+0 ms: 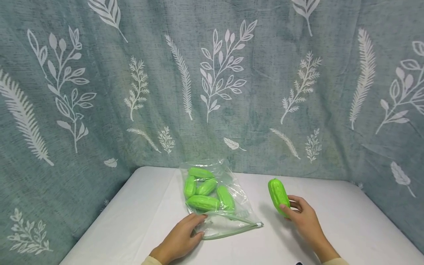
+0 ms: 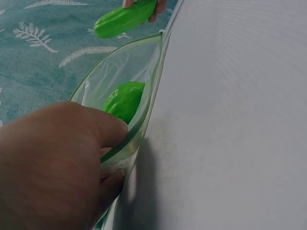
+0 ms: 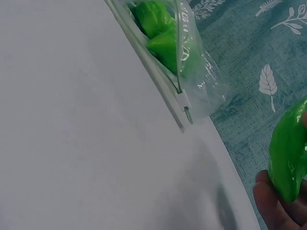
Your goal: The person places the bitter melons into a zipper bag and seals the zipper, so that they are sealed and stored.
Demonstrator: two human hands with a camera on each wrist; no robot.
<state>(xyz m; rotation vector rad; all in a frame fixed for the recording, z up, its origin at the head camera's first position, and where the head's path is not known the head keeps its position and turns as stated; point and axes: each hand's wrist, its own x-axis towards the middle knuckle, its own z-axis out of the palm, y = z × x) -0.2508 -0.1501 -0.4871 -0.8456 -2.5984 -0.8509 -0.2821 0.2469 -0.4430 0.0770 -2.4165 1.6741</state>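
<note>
A clear zip bag (image 1: 243, 204) with a green-edged mouth lies on the table, holding several bright green cucumbers (image 1: 202, 202). Its mouth gapes toward me, and a white slider (image 1: 259, 224) sits at the right end. My left hand (image 1: 181, 235) grips the left end of that mouth, thumb and fingers on the rim, as the left wrist view shows up close. To the right of the bag, my right hand (image 1: 305, 218) holds another cucumber (image 1: 277, 193) above the table, tilted, pinched by its lower end. In the right wrist view this cucumber (image 3: 287, 148) is partly cut off.
A white-covered table (image 1: 132, 221) lies beneath everything. Behind it and along the sides hangs a grey-green curtain (image 1: 258, 110) with white leaf prints. A small dark object (image 1: 299, 263) just shows at the bottom edge of the head view.
</note>
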